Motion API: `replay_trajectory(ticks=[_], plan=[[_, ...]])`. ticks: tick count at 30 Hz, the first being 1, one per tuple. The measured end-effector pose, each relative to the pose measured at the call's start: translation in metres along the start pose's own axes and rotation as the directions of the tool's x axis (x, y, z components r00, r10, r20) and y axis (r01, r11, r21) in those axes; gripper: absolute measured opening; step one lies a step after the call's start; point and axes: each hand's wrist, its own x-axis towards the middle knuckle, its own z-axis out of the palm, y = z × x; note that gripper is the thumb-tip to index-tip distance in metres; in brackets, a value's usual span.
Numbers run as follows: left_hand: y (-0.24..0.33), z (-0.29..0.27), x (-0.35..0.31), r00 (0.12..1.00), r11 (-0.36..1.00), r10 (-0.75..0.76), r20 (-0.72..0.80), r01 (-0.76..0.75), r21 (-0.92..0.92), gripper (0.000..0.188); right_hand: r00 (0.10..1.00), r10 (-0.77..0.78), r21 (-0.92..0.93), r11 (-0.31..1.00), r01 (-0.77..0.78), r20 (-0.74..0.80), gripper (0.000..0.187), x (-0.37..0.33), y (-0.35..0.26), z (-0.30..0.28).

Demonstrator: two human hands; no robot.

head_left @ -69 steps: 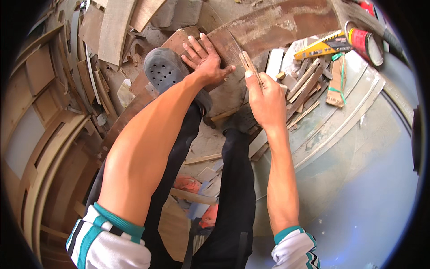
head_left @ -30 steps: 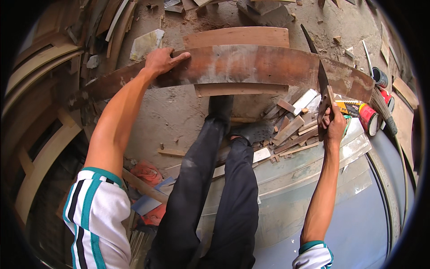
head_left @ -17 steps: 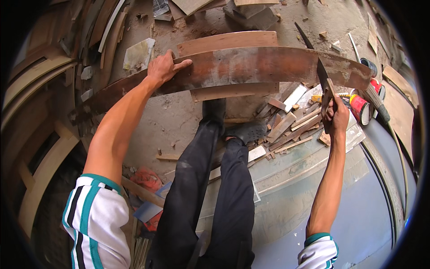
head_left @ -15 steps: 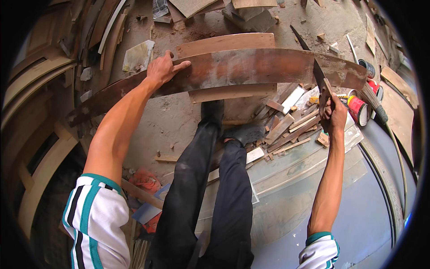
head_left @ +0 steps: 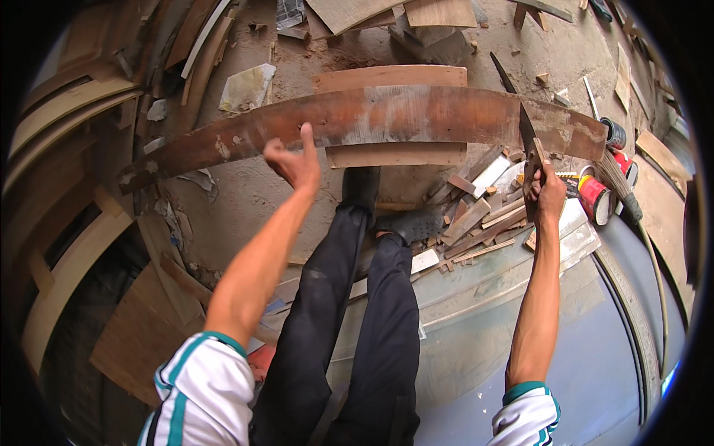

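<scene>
A long reddish-brown plank (head_left: pixel 416 113), scuffed and stained, lies crosswise over a low wooden bench (head_left: pixel 394 154) whose top shows along both of the plank's long edges. My right hand (head_left: pixel 550 195) is closed round the wooden handle of a handsaw (head_left: pixel 529 132). The saw's blade crosses the plank near its right end, and its dark tip shows beyond the far edge; the stretch between is hidden by the plank. My left hand (head_left: pixel 300 165), thumb and fingers apart, is over the plank's near edge left of the bench and holds nothing. One shoe is beside the bench, partly hidden under it.
Wood offcuts (head_left: pixel 476 215) are heaped right of my feet, next to glass sheets (head_left: pixel 513 297). Paint cans (head_left: pixel 593 195) and a broom (head_left: pixel 623 181) are at the right. Curved wooden frames (head_left: pixel 74 260) stand along the left. Boards (head_left: pixel 357 11) lie on the dusty floor ahead.
My left hand has lifted off the plank and moved right and toward me, its fingers now apart. The right hand still grips the saw, slightly lower. The view has shifted a little left.
</scene>
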Motion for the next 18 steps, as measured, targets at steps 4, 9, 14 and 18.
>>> replay_trajectory(ticks=[4, 9, 14, 18], plan=[[-0.011, 0.017, -0.024, 0.61, 0.557, -0.541, 0.578, 0.776, -0.298, 0.106, 0.999, 0.051, 0.013, 0.999, -0.051, -0.013, 0.041, 0.002, -0.004, 0.007], [-0.032, 0.036, -0.001, 0.605, 0.739, -0.491, 0.627, 0.671, -0.069, 0.118, 0.996, 0.085, 0.039, 0.996, -0.086, 0.031, 0.04, 0.006, -0.008, 0.003], [-0.031, 0.042, -0.003, 0.453, 0.622, -0.22, 0.864, 0.748, -0.234, 0.12, 0.997, 0.08, 0.046, 0.996, -0.08, 0.001, 0.04, 0.002, -0.001, 0.001], [-0.054, 0.049, -0.008, 0.617, 0.49, -0.333, 0.713, 0.759, -0.429, 0.121, 0.999, 0.034, 0.062, 0.998, -0.034, 0.012, 0.036, 0.003, -0.001, 0.011]])
